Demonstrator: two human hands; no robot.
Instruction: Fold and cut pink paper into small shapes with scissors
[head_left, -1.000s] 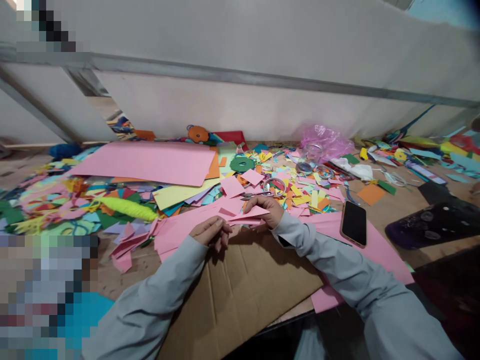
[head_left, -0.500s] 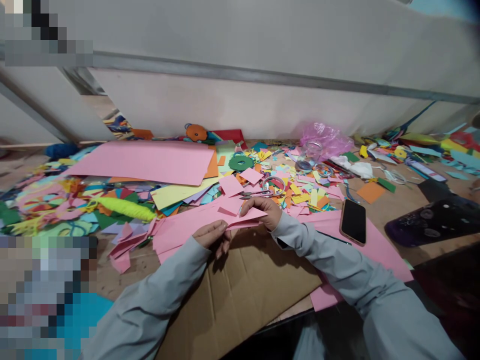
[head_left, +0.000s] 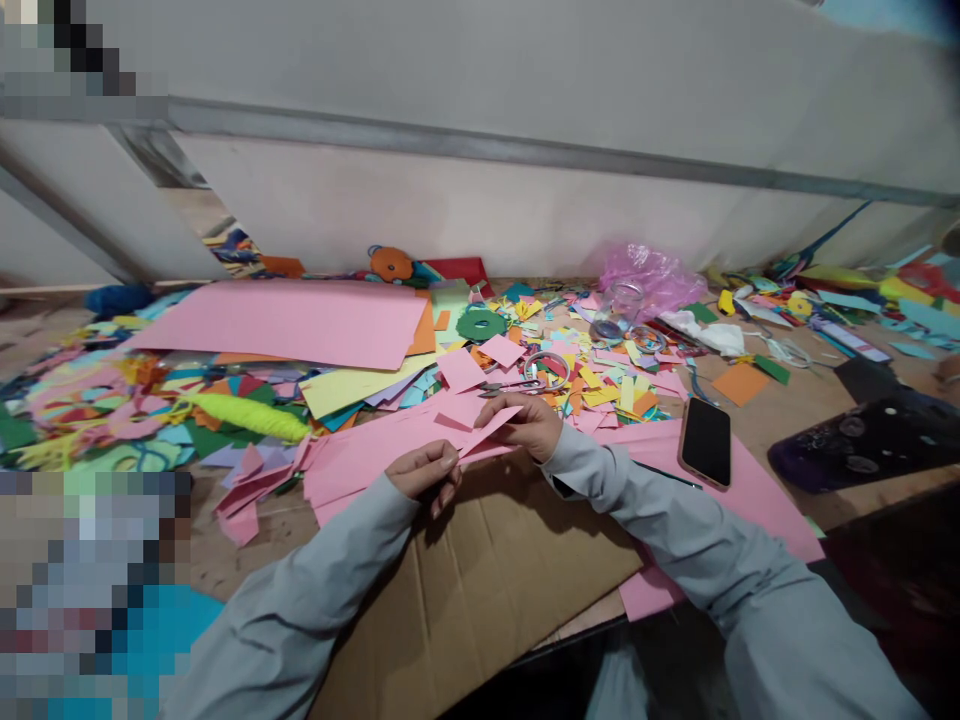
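Note:
Between my hands is a small folded piece of pink paper (head_left: 491,432), held up above a brown cardboard sheet (head_left: 480,580). My left hand (head_left: 426,472) pinches its near left end between thumb and fingers. With fingers curled, my right hand (head_left: 529,425) grips the paper's right side. Part of the paper is hidden behind the right fingers. Just beyond my hands lie scissors (head_left: 546,370) and small pink paper squares (head_left: 460,369). Under and left of the paper spreads a stack of larger pink sheets (head_left: 360,462).
A big pink sheet (head_left: 285,325) lies at the back left over other coloured papers. Colourful scraps (head_left: 592,385) cover the middle. On the right are a phone (head_left: 705,443), a dark patterned case (head_left: 847,440) and a pink plastic bag (head_left: 649,275). A white panel (head_left: 450,210) stands behind.
The folded pink paper has turned, its free flap now angled upward to the right. My left fingers have drawn together at its near end. Both arms stay nearly in place.

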